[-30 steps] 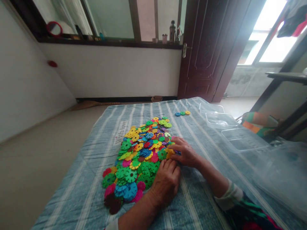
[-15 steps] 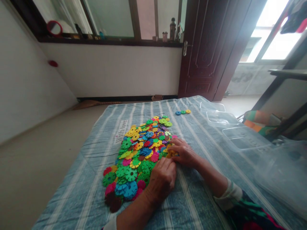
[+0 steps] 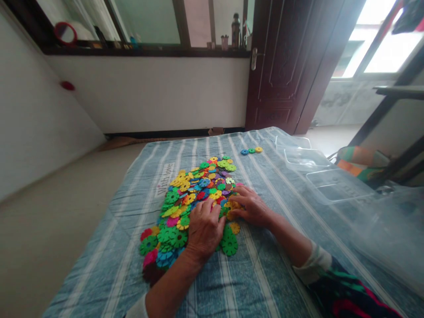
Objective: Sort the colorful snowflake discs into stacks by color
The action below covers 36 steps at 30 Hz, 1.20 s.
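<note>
Head view. A heap of coloured plastic discs (image 3: pixel 195 194), notched at the rim like flowers, lies spread flat on a blue striped cloth (image 3: pixel 265 274). The left hand (image 3: pixel 204 229) rests palm down on the near part of the heap, fingers extended and loose, grasping nothing. The right hand (image 3: pixel 253 206) lies at the heap's right edge, fingers curled over a few discs; whether it pinches one cannot be told. Three separate discs (image 3: pixel 251 150) sit in a row beyond the heap, well apart from it. Clear plastic trays (image 3: pixel 326 187) stand to the right of the heap. The discs appear light, thin, stiff and smooth, likely to slide; each is best pinched at its rim.
</note>
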{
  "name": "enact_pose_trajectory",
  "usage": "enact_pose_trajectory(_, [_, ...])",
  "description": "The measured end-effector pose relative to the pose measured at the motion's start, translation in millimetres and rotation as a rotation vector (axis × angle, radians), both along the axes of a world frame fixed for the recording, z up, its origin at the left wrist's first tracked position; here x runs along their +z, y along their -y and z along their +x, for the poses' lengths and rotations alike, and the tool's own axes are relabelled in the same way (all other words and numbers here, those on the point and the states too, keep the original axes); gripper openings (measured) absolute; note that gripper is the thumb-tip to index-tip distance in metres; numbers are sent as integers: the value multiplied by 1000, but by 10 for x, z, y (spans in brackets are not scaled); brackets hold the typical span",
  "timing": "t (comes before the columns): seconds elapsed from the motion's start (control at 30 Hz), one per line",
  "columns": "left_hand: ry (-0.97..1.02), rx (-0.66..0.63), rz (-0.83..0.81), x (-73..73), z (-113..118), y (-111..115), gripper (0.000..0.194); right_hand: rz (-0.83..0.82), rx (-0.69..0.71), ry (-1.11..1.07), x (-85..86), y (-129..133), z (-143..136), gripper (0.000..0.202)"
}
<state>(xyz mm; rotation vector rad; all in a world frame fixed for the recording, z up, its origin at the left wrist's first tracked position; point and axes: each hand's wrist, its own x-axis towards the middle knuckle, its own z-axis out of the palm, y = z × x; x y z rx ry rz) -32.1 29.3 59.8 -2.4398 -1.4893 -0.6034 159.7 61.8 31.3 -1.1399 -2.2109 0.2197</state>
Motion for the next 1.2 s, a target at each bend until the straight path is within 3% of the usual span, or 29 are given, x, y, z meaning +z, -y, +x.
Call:
enact_pose_trajectory(0.4, [132,-75,88,-89,-76,-125,10,31,-55,-21,-27,-23,-103,18])
enact_pose_trajectory(0.6, [188,-113,157,-136,-113,-195,8,10,-44,-14,-50,-58,-141,27])
enact_pose_trajectory(0.87, [225,-112,110,-138,-162,-240,5,-40,-22,-14,36,-20,-166,26])
enact_pose_trajectory(1.1, [266,-108,71,-151,-183,-278,9,-86,13,-211,31,-64,-149,18])
enact_pose_trajectory(1.2, [271,-109,86,-153,-191,-279,9,-206,125,-385,106,-53,-112,10])
